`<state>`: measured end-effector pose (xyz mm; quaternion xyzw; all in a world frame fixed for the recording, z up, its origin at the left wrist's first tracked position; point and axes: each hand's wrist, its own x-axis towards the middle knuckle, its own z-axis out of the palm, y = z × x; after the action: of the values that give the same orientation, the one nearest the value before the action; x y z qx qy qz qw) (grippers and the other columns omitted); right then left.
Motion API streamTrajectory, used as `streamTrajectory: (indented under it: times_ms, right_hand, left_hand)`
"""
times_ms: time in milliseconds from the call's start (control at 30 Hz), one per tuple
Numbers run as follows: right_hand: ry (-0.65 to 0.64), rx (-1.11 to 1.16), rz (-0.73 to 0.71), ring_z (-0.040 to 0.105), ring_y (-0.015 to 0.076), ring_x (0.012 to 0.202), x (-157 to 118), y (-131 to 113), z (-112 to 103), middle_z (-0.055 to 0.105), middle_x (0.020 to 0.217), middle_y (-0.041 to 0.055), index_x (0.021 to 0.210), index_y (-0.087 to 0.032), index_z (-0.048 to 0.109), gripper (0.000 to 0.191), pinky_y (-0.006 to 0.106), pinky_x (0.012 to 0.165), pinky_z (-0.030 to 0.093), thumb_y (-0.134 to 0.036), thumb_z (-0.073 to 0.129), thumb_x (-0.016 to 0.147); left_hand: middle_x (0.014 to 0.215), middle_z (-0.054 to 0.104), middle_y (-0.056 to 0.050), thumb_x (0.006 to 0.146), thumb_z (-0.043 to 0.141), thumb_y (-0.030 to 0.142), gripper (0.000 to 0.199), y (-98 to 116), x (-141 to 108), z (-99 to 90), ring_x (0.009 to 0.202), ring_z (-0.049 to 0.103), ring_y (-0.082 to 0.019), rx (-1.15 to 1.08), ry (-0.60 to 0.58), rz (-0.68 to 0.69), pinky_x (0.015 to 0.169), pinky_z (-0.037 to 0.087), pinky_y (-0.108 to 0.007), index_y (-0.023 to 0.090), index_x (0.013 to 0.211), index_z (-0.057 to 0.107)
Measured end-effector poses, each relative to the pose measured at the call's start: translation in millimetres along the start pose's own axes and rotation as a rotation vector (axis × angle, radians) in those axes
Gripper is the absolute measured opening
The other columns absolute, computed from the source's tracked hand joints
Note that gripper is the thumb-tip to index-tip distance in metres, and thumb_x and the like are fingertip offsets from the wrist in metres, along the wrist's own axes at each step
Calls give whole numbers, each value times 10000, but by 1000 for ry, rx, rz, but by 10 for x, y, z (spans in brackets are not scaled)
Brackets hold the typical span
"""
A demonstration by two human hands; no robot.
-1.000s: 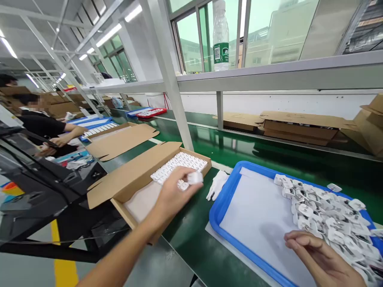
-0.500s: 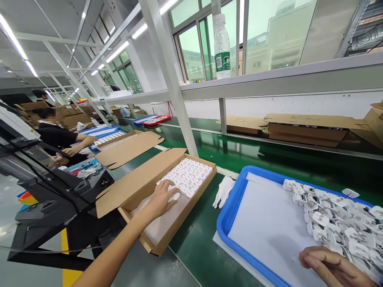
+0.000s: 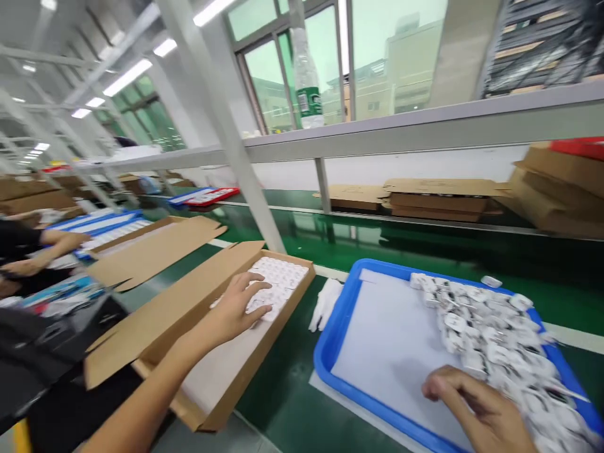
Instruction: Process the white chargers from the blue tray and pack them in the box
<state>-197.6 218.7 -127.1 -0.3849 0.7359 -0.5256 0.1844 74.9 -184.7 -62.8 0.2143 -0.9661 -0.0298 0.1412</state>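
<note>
My left hand (image 3: 236, 308) is above the open cardboard box (image 3: 262, 355), its fingers bent and spread, and nothing shows between them. Below the fingertips, rows of small white plug-like parts (image 3: 285, 277) fill the box's far end; the near end shows a pale lining. Over the blue tray (image 3: 325, 362), my right hand (image 3: 476, 402) has its fingers curled with thumb and forefinger tips together. Whatever it may hold is hidden. Beside that hand, a heap of white plug-like pieces with metal prongs (image 3: 491, 336) covers the tray's right side.
A white glove (image 3: 325, 303) lies between box and tray. To the left are another open carton (image 3: 155, 251) and a co-worker's arms (image 3: 51, 248). A slanted metal post (image 3: 236, 138) rises behind the box. More cartons (image 3: 438, 198) sit at the back, below a ledge with a bottle (image 3: 306, 82).
The view has swung to the right. My left hand has lifted slightly off the white parts and its fingers have spread. My right hand remains curled over the tray, now further into view.
</note>
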Motion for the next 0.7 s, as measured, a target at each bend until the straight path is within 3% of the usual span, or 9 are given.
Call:
streamTrajectory:
  times_ms: [100,167,233,300,400,533,700]
  right_hand:
    - [-50,43,22,737,205,758,30,-63,43,774,799,51,747,-251,764,395,259,739,606,-483,577,1005]
    - [-6,60,58,740,215,888,44,-57,77,792,1073,73,1048,-265,779,242,300,832,608,-447,635,981]
    - [-58,82,97,740,220,955,51,-51,105,778,1164,82,1275,-277,711,325,326,869,601,-404,640,984]
    - [-117,127,108,750,222,946,57,-66,128,799,1088,81,1269,-258,718,320,334,882,594,-401,625,998]
    - [-144,161,96,765,221,879,69,-106,158,813,920,67,1154,-221,763,292,320,852,588,-424,614,1006]
    - [-134,141,127,779,229,888,84,-119,186,826,909,69,1138,-201,774,292,302,832,581,-405,624,993]
    - [-124,148,117,794,252,910,89,-63,214,835,926,62,1132,-228,780,264,322,821,593,-386,625,987]
  left_hand:
    - [1350,617,-98,992,585,476,340,408,483,-54,1313,553,-320,-142,-79,158,1129,440,-466,265,1249,658]
    - [1356,638,-70,1001,579,471,337,768,812,15,1261,606,-297,-239,-212,249,1080,484,-420,291,1274,658]
    - [1338,663,-65,989,602,423,337,1158,1114,182,1188,658,-288,-313,-344,317,1012,528,-398,289,1292,660]
    - [1338,675,-90,942,660,331,370,1531,1383,445,1186,669,-311,-344,-384,345,1011,534,-424,250,1303,665]
    - [1403,651,-131,874,733,232,502,1996,1730,928,1329,588,-359,-345,-334,350,1107,481,-483,213,1365,631]
    - [1446,605,-135,962,706,282,450,2432,2052,1462,1320,588,-332,-367,-230,307,1084,503,-547,190,1388,596]
    - [1371,637,-118,1004,668,320,361,2643,2169,1732,1191,656,-290,-429,-106,251,995,567,-520,180,1333,622]
